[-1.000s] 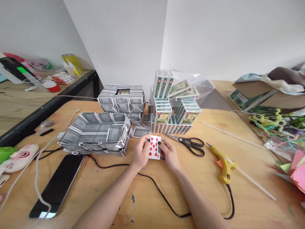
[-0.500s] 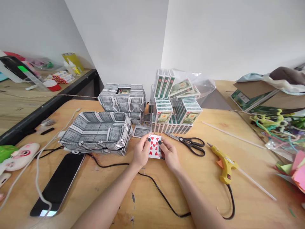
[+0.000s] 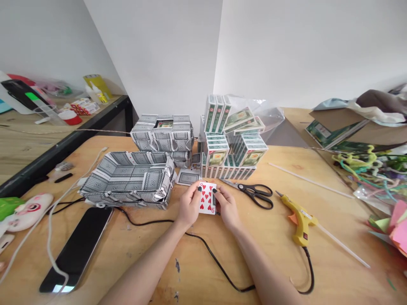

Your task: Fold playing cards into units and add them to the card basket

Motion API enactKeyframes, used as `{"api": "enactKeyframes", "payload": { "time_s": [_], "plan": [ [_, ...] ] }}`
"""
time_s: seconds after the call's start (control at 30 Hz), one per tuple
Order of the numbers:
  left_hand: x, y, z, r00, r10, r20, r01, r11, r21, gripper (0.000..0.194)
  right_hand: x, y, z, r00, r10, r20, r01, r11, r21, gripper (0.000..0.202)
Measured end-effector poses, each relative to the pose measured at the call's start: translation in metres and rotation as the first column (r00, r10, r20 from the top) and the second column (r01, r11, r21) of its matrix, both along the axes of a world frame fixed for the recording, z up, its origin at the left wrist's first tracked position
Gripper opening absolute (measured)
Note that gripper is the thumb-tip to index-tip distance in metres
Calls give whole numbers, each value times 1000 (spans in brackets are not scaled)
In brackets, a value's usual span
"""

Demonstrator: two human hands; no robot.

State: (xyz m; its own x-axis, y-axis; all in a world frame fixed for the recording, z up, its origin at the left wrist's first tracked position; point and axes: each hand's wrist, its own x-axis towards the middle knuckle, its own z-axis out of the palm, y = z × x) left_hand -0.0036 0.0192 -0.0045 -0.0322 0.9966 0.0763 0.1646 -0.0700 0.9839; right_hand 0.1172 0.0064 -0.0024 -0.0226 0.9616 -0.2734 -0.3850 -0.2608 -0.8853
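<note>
A playing card, the nine of hearts, is held face up above the table between my two hands. My left hand pinches its left edge, thumb on the face. The right edge is gripped by my right hand, its thumb also on the face; a strip of patterned card back shows by that thumb. Fingers behind the card are hidden. Beyond my left hand lies a face-down card. To the left stands an open box built of playing cards, and behind it a second card-covered box.
Several card packs are stacked behind my hands. Black-handled scissors and a yellow glue gun lie to the right. A phone rests at left, with a black cable running under my arms. A glue stick lies farther back.
The view has shifted slightly, so the things on the table sit a little lower. Both hands still hold the card in nearly the same grip.
</note>
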Motion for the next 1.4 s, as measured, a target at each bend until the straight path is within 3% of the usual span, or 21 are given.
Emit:
{"api": "enactKeyframes", "payload": {
  "time_s": [0.47,0.73,1.07,1.23,1.4],
  "plan": [
    [2,1,-1,985,-65,159,82,991,-105,19,-1,2,-7,1000,-20,4,20,999,27,21],
    [2,3,-1,989,-63,132,71,996,-52,16,-1,2,-6,1000,-21,-5,21,1000,13,18],
    [-1,5,-1,989,-52,139,60,997,-48,14,5,4,-1,972,54,-227,-67,996,-51,21],
    [-4,3,-2,997,-68,42,67,997,28,13,6,6,-3,993,47,-104,-56,995,-83,36],
    [-7,3,-1,996,-92,-17,93,995,40,14,11,7,-5,984,159,-79,-159,987,9,33]
  ]
}}
